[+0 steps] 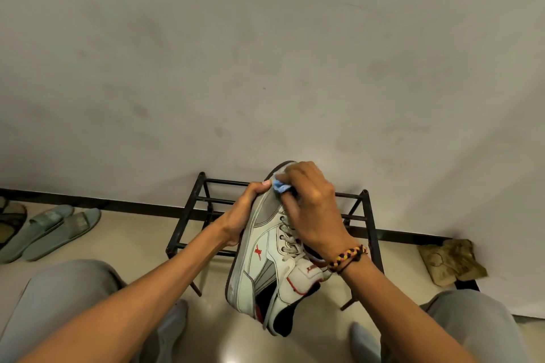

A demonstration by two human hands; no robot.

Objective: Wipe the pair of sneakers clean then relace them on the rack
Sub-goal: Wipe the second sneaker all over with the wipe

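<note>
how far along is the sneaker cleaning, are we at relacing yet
Not yet. Done: nothing clearly finished; the rack shows no shoe. In hand: the left hand holds one laced white sneaker while the right hand rubs a blue cloth on its toe. Left: the rest of this wipe, the second sneaker, which is out of view, relacing and racking.

At the lower centre of the frame a sneaker [265,250] is held up in front of the rack [365,215], which stands on the floor [124,244] against the wall [265,53]. The left hand [239,215] holds the sneaker's left side, and the right hand [312,203] presses a cloth [280,186] onto its toe, at the sneaker's upper end. Slippers [56,230] lie at the left edge, crumpled paper [451,259] at the right, both by the wall.
</note>
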